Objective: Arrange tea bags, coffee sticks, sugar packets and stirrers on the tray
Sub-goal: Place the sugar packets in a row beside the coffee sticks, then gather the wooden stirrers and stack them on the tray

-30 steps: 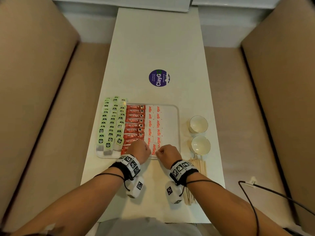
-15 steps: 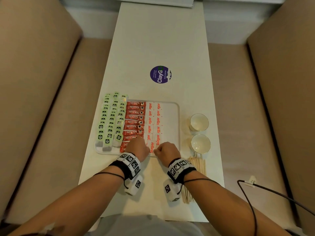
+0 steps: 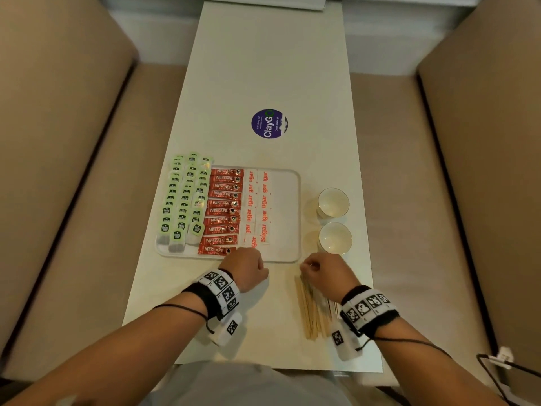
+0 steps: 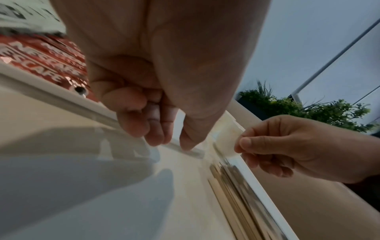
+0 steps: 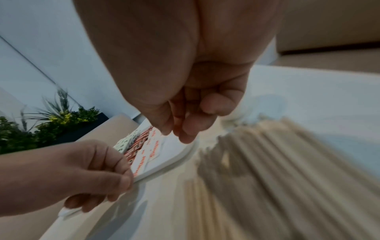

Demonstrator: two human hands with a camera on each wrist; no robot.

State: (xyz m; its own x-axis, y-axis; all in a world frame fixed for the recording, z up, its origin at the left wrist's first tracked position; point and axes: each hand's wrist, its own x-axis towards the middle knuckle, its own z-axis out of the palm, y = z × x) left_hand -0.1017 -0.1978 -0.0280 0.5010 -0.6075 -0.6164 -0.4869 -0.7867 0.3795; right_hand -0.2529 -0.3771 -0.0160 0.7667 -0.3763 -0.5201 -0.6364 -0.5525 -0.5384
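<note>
Hovering over the near end of my pile of wooden stirrers [image 3: 314, 309], my right hand [image 3: 328, 276] has its fingers curled down toward them; whether it grips one I cannot tell, since the wrist view is blurred there. The stirrers lie on the table [image 3: 263, 68], just off the tray's near right corner. My left hand [image 3: 246, 266] sits at the near rim of the tray [image 3: 294, 259], fingers curled, thumb tip down by the edge; I see nothing held in it.

On the tray, the red coffee sticks [image 3: 224, 212] run in a column from near to far. Just right of them lie two columns of white sugar packets [image 3: 257, 209]. The green tea bags [image 3: 184, 200] fill the left side in overlapping rows, some past the far left rim. The right strip of the tray is bare.

Two white cups [image 3: 333, 219] stand on the table right of the tray, one behind the other. Farther off, mid-table, is a round purple sticker [image 3: 269, 123]
</note>
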